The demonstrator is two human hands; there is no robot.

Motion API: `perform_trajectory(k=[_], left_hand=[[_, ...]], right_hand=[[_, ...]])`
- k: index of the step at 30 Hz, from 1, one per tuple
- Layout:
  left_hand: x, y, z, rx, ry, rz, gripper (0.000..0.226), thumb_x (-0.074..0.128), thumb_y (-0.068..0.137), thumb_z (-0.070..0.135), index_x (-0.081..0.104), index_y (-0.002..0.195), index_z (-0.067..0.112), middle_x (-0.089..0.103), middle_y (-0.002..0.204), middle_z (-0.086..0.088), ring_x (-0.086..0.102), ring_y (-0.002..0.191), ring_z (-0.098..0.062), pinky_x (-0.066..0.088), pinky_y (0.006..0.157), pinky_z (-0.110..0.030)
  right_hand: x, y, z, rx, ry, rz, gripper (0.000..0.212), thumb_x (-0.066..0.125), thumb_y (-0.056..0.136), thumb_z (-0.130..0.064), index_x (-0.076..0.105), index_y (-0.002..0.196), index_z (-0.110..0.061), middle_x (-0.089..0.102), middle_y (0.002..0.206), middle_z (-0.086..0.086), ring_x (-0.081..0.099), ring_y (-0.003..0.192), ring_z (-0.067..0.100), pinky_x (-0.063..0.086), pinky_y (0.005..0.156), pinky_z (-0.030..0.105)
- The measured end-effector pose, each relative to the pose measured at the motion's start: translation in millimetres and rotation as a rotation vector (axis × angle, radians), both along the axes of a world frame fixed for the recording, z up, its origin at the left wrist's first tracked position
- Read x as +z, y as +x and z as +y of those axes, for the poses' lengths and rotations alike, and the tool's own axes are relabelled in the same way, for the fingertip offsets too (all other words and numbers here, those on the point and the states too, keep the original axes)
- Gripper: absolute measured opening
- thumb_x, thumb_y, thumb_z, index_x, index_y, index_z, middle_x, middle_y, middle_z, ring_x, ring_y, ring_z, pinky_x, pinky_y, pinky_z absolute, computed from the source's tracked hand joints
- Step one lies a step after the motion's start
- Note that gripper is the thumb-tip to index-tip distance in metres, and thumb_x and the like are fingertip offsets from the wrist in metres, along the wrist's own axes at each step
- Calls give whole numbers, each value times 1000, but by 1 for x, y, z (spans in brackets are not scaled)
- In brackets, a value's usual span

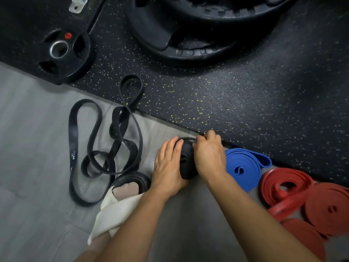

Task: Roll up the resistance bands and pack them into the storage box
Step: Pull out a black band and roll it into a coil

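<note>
black band roll sits clamped between my left hand and right hand, blue roll and red rolls done, loose black bands left, no box visible.

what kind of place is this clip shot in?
Most likely a gym floor: black speckled rubber matting, black iron weight plates with steel-ringed centre holes, and flat rubber resistance bands, some rolled in blue and red.
</note>
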State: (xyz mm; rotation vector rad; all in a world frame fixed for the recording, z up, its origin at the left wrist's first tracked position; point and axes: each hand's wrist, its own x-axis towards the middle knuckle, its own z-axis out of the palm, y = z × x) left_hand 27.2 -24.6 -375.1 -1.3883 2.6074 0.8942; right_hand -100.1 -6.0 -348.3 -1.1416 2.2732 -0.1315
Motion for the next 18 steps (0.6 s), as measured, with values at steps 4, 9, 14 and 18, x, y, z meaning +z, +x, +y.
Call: perform_trajectory(k=[4,9,14,18], left_hand=[[3,-2,-7,-53,-59,-31,103,79,46,24,33,138,10,38,143,-12,17,130,-20,19,111,-32],[11,-10,-28,-147,-28,-64,99,73,65,21,17,147,15,5,157,2,-1,144,-15,-1,116,-28],[12,-14,-29,-151,49,-149,105,74,69,23,5,148,21,-11,156,9,-14,143,-11,-2,118,-31],[11,-14,-30,-150,98,-180,116,79,65,29,-3,148,22,-18,155,9,-19,142,-10,-8,116,-29]], right_hand=[[5,-15,-2,123,-22,-11,26,40,97,-22,46,119,-10,49,121,8,43,110,25,35,87,32],[10,-22,-3,138,-26,62,25,37,98,-20,48,116,-6,45,120,11,46,107,29,35,79,34],[9,-24,-7,156,1,65,25,39,97,-23,52,111,-6,50,115,11,50,104,29,38,76,35],[5,-22,-5,152,-19,98,26,41,97,-24,52,113,-7,53,115,12,50,104,30,36,82,37]])
